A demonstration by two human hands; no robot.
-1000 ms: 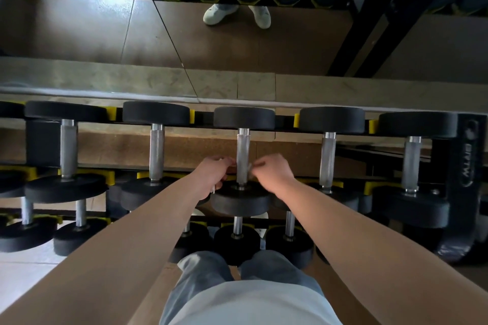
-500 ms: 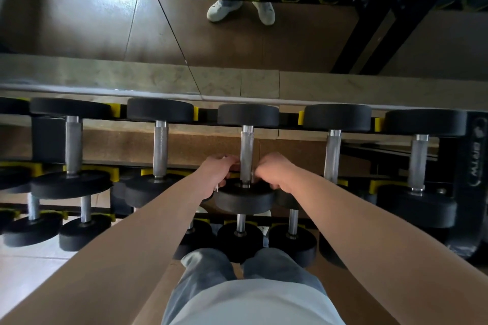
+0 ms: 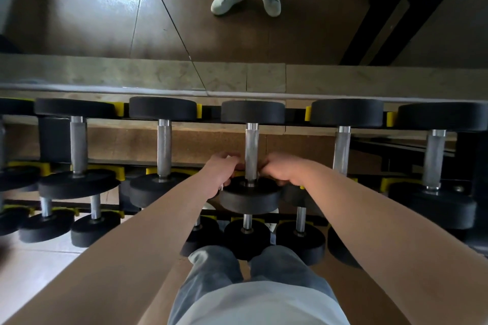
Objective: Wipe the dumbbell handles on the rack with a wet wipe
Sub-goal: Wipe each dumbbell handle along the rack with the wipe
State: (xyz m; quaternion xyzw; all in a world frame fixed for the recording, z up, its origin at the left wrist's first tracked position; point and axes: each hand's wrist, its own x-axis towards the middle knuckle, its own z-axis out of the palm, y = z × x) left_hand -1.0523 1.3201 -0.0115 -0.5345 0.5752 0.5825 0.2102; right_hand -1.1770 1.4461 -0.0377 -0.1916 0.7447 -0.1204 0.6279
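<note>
Head view, straight down the arms, and both hands are in at dead centre of the rack (image 3: 297,115). The left hand (image 3: 221,169) sits at 9 o'clock of the middle handle (image 3: 252,150) and the right hand (image 3: 284,170) at 3 o'clock. They are close together, with fingers curled in at the handle's near end, just above the front head (image 3: 249,198). A sliver of white shows at the left fingers, and that reads as the wipe (image 3: 231,159), pinched there. Whether the right hand has the other end of it, I cannot tell, because its fingers are tucked under and hidden. The handle's far stretch, up toward 12 o'clock, has no hand on it.

Progress? Hard call. There are five handles on this top row, and none shows a wet sheen to say it's done. My read is that the job is somewhere mid-row, with the middle one in hand. The left pair (image 3: 164,148) at 9 o'clock and the right pair (image 3: 342,150) at 3 o'clock have nobody on them. The small dumbbells (image 3: 247,237) on the lower row at 6 o'clock look like work left too.
</note>
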